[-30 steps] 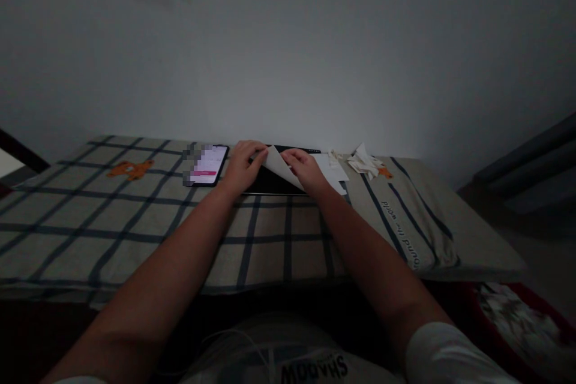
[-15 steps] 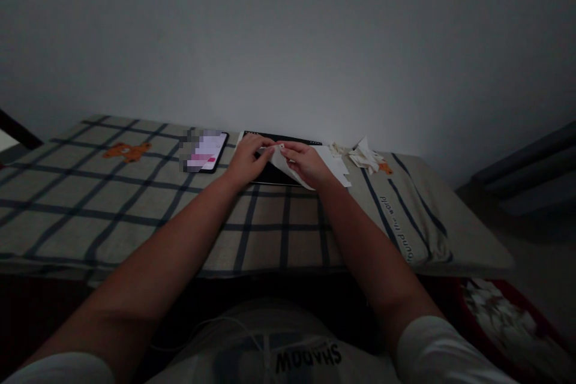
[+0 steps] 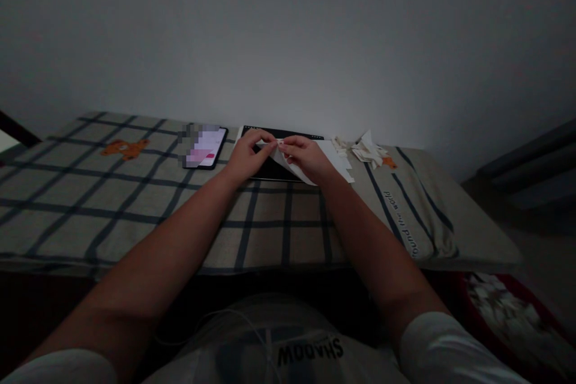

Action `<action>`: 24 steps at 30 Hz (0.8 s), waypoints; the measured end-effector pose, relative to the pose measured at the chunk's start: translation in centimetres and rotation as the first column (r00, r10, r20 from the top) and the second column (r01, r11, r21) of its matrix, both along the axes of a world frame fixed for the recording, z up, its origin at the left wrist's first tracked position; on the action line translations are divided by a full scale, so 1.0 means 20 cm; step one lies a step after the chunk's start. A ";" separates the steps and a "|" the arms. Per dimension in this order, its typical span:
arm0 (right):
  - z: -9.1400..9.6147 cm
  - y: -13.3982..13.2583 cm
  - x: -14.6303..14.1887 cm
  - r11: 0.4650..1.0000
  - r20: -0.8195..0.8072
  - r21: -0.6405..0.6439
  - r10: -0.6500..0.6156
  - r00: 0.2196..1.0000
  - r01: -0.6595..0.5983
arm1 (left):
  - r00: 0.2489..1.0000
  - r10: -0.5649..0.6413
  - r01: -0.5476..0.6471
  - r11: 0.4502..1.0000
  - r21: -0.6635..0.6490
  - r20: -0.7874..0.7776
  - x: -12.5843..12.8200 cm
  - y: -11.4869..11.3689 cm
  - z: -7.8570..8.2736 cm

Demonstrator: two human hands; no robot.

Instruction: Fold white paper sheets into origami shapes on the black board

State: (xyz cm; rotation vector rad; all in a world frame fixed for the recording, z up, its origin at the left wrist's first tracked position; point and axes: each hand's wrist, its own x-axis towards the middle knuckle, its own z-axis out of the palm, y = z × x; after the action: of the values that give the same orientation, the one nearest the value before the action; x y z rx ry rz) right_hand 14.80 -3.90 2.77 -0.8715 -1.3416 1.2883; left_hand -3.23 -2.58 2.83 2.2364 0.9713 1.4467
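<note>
Both hands meet over a dark flat board [image 3: 270, 171] near the far edge of the checked cloth. My left hand [image 3: 249, 156] and my right hand [image 3: 306, 159] each pinch the top of a white sheet of paper [image 3: 294, 167], fingertips almost touching. The sheet is bent and partly lifted off the board; its lower part runs under my right hand. More white paper [image 3: 337, 159] lies flat just right of it.
A lit phone [image 3: 204, 147] lies left of the board. A small heap of folded white paper pieces [image 3: 364, 150] sits to the right. The checked cloth [image 3: 135, 204] covers a low surface against a plain wall. A red-rimmed container [image 3: 508, 312] stands at lower right.
My hands have drawn together from the sides of the sheet and now pinch its upper edge. The view has shifted slightly.
</note>
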 end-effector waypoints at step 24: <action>0.00 -0.02 0.00 0.993 0.067 0.115 0.026 0.997 -0.034 | 0.994 -0.104 0.107 0.977 -0.182 0.025 -0.01 -0.03 0.04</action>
State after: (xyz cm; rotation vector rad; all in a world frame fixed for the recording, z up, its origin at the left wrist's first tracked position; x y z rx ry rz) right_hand 14.84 -4.22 2.83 -0.8215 -1.4707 1.2013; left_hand -3.38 -3.15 3.58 2.1070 0.9262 1.2729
